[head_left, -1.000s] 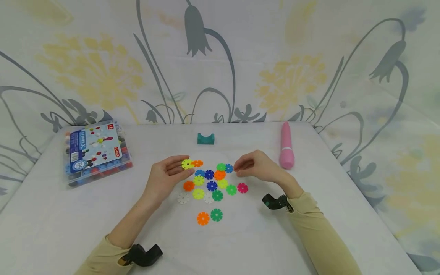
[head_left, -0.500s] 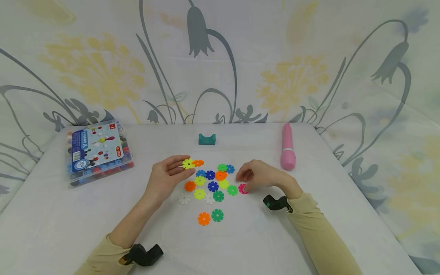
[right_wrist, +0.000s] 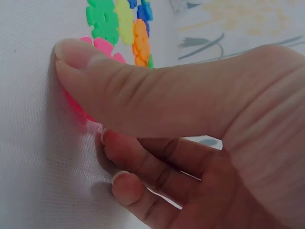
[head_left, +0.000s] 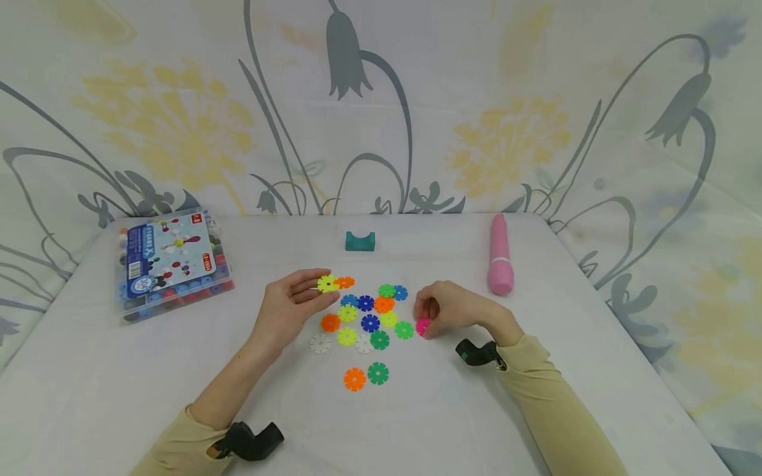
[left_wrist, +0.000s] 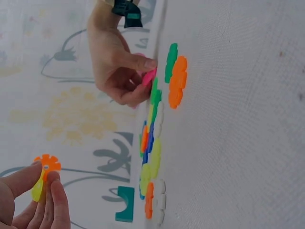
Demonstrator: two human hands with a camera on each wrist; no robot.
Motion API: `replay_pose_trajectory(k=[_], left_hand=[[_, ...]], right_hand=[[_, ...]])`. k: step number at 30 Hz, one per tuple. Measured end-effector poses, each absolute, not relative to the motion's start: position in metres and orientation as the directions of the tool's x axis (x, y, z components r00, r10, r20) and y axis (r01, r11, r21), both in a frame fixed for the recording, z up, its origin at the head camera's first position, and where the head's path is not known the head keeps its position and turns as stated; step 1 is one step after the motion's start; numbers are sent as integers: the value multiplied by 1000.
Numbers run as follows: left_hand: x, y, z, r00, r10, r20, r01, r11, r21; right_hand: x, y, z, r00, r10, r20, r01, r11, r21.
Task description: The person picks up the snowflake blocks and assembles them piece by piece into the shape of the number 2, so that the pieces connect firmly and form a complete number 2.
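Note:
My left hand (head_left: 288, 304) pinches a yellow notched flower disc (head_left: 326, 283), raised off the table. Joined to it crosswise is an orange flower disc (left_wrist: 47, 164). On the right, my right hand (head_left: 457, 307) has thumb and fingers on a pink flower disc (head_left: 423, 326) at the table surface. The thumb covers part of that pink disc (right_wrist: 102, 46) in the right wrist view. Between the hands lie several loose flower discs, among them a dark blue disc (head_left: 370, 322), a light green disc (head_left: 403, 330) and a clear disc (head_left: 320, 343).
An orange disc (head_left: 354, 379) and a green disc (head_left: 378, 373) lie nearer the front. Behind the discs stands a teal curved block (head_left: 360, 242). A clear box of coloured parts (head_left: 175, 258) sits at back left, a pink bottle-shaped object (head_left: 501, 254) at back right.
My right hand has come down from beside the blue disc to the pink disc, pinched it and shifted it slightly right. The left hand keeps its hold on the joined pair.

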State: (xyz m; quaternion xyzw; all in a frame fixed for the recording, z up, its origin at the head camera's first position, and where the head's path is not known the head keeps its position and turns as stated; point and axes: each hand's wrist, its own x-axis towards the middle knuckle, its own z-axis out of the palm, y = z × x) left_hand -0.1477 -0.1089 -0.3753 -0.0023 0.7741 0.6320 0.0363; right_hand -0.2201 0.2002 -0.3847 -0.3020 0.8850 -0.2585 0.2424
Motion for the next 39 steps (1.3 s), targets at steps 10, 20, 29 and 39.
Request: replay_pose_trajectory(k=[10, 20, 29, 39], left_hand=[[-148, -108, -375, -997, 39, -71, -60, 222, 973], [-148, -107, -376, -995, 50, -86, -72, 227, 971], [-148, -109, -376, -996, 55, -74, -60, 224, 973], [-145, -107, -374, -996, 60, -73, -57, 229, 972]], right_hand=[[-222, 200, -385, -717, -640, -277, -380, 692, -614], [-219, 191, -372, -788, -574, -222, -225, 605, -764], [-208, 149, -344, -851, -525, -13, -216, 372, -903], [-191, 131, -351, -893, -448, -38, -165, 405, -899]])
